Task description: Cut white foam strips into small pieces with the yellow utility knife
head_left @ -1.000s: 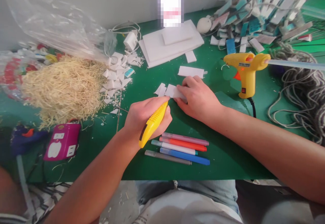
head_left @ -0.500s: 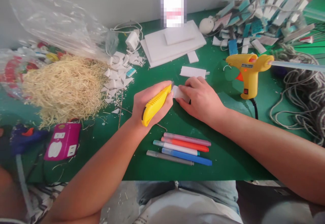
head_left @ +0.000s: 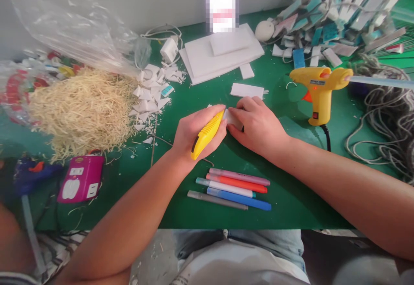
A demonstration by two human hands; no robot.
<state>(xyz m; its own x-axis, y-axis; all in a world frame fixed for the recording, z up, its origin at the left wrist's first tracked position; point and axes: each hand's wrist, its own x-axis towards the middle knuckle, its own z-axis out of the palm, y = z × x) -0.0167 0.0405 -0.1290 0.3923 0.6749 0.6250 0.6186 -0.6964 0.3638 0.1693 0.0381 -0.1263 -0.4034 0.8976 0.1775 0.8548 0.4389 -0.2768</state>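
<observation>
My left hand (head_left: 186, 132) is wrapped round a yellow utility knife (head_left: 208, 135), its tip pointing away from me. The blade end is at the left side of a small white foam-like piece (head_left: 233, 120). My right hand (head_left: 257, 121) presses that piece to the green table with its fingers, covering much of it. Just beyond my right fingers lies a white strip (head_left: 247, 90). Nearer to me is a row of several markers (head_left: 237, 189) in pink, red, white, blue and grey.
A yellow glue gun (head_left: 315, 91) with a cord stands at the right, before tangled grey cord (head_left: 388, 112). White sheets (head_left: 223, 61) lie at the back. On the left are wood shavings (head_left: 84, 108), white scraps (head_left: 147, 93) and a magenta power box (head_left: 80, 179).
My left hand and the knife have moved a little to the right, closer to my right hand. A small white bit now shows beyond my left hand. My right hand keeps its hold.
</observation>
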